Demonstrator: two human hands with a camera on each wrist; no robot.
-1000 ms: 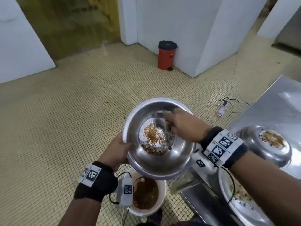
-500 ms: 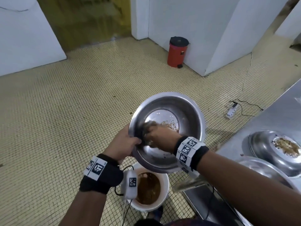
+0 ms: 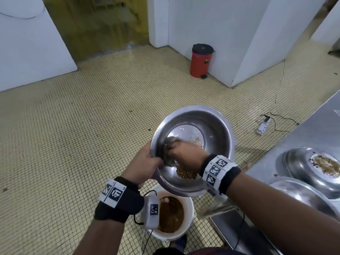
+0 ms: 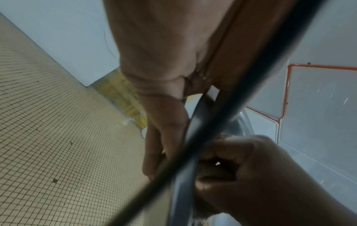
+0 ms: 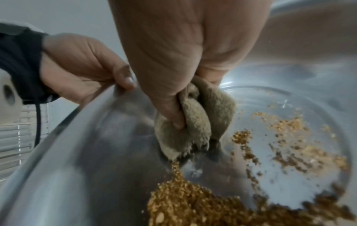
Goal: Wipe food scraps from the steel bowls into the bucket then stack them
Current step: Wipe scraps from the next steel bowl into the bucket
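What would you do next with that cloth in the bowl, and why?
Probably sweep the cloth down to the low rim: the scraps sit heaped there in the tilted bowl, right above the bucket, not yet tipped out.

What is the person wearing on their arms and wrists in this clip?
Both forearms are bare, no sleeves. Each wrist has a black band wrapped by a strip of white tags printed with black square-code patterns. A white box with its own code tag hangs under the left wrist, trailing a thin black cable.
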